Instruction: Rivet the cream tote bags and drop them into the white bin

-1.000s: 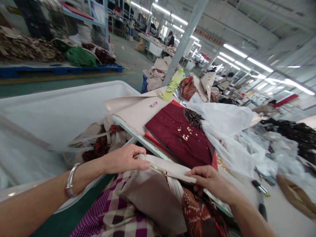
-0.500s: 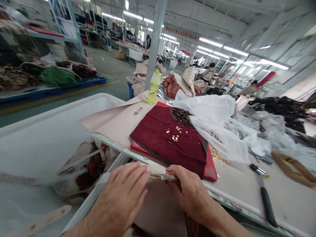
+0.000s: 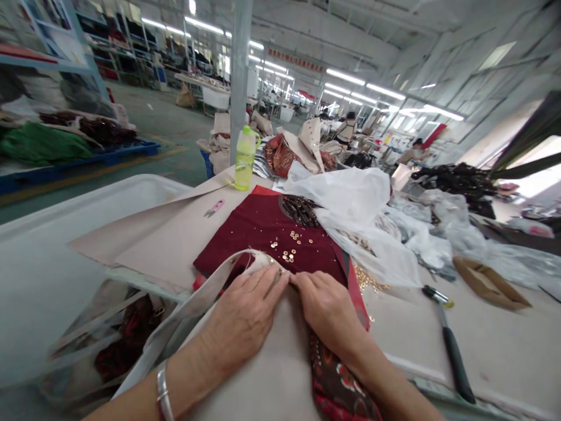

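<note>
A beige bag piece (image 3: 267, 362) with a patterned dark red-brown lining (image 3: 344, 380) lies under both hands, its upper edge resting over a maroon cloth (image 3: 245, 225). My left hand (image 3: 245, 310) presses fingers along that edge, gripping it. Close beside it, my right hand (image 3: 326, 307) pinches the same edge between thumb and fingers. A beige strap (image 3: 197, 298) curves up on the left of the piece. Several gold eyelets (image 3: 289, 255) are scattered on the maroon cloth, just beyond the fingertips.
A hammer (image 3: 453, 351) lies to the right, near a brown band (image 3: 491, 280). Gold pieces (image 3: 366, 278) and white plastic (image 3: 350, 190) lie behind. Pink snips (image 3: 214, 207) and a yellow-green bottle (image 3: 245, 158) are at the back left. A white bin (image 3: 144, 193) stands left.
Both hands have moved up onto the maroon cloth, bringing the bag piece's edge with them. The strap and more of the lining now show. The view has shifted right.
</note>
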`<state>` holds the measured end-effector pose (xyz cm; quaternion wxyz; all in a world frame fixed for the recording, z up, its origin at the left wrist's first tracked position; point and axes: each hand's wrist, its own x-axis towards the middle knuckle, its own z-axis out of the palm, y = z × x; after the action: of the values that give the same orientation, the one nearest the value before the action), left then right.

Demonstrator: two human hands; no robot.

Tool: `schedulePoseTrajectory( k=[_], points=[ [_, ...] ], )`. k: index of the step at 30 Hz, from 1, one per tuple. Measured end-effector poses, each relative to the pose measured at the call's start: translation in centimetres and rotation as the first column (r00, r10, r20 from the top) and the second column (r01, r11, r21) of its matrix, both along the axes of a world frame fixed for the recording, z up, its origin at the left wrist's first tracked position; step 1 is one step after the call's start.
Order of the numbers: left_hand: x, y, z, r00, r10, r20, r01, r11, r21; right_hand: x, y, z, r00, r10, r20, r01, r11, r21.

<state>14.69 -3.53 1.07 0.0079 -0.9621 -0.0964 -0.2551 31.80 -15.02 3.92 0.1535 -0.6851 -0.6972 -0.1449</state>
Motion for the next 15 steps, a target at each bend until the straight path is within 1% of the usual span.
schedulePoseTrajectory(
  k=[1,3,4,6,7,8,9,10,11,12,13,14,15],
  points=[
    [0.4,0.1,-0.3,0.999,-0.016,-0.034,0.015,0.999,-0.033,0.0,0.0,-0.6,1.000,-0.010,0.008,0.011,0.999,-0.047],
    [0.8,0.0,-0.7,0.994,-0.041,-0.097,0.035,0.998,-0.059,-0.1,-0.3,-1.6,0.999,-0.032,-0.031,0.028,0.991,-0.131],
    [0.9,-0.1,-0.8,0.991,-0.047,-0.128,0.039,0.997,-0.059,-0.1,-0.7,-1.7,0.996,-0.043,-0.078,0.029,0.986,-0.166],
    [0.9,-0.3,-0.9,0.983,-0.043,-0.177,0.036,0.998,-0.044,0.4,-1.9,-1.6,0.974,-0.051,-0.221,0.003,0.977,-0.214],
    [1.0,-0.4,-0.8,0.981,-0.036,-0.191,0.030,0.999,-0.033,1.0,-2.8,-1.3,0.951,-0.062,-0.303,-0.006,0.975,-0.221],
    [1.1,-0.5,-0.8,0.981,-0.028,-0.191,0.025,1.000,-0.019,1.9,-3.9,-1.1,0.922,-0.096,-0.375,0.012,0.975,-0.221],
    [1.1,-0.5,-0.8,0.982,-0.021,-0.188,0.021,1.000,-0.003,3.1,-5.2,-1.0,0.898,-0.149,-0.415,0.064,0.975,-0.211],
    [1.2,-0.5,-0.8,0.983,-0.012,-0.181,0.014,1.000,0.009,4.6,-6.7,-1.0,0.886,-0.224,-0.407,0.162,0.970,-0.182],
    [1.3,-0.5,-0.9,0.985,-0.005,-0.172,0.008,1.000,0.017,6.2,-8.3,-1.2,0.878,-0.324,-0.353,0.290,0.946,-0.146],
    [1.3,-0.5,-1.1,0.988,-0.002,-0.156,0.005,1.000,0.019,8.0,-10.0,-1.5,0.861,-0.437,-0.262,0.426,0.899,-0.101],
    [1.3,-0.5,-1.4,0.990,-0.003,-0.140,0.005,1.000,0.015,9.6,-11.7,-1.8,0.813,-0.563,-0.151,0.559,0.826,-0.069],
    [1.2,-0.4,-1.9,0.994,-0.005,-0.109,0.005,1.000,0.006,11.1,-13.5,-2.0,0.734,-0.678,-0.048,0.673,0.735,-0.083],
    [1.0,-0.2,-2.5,0.997,-0.007,-0.078,0.007,1.000,-0.005,12.3,-15.1,-2.3,0.629,-0.777,0.037,0.774,0.621,-0.123]
  ],
)
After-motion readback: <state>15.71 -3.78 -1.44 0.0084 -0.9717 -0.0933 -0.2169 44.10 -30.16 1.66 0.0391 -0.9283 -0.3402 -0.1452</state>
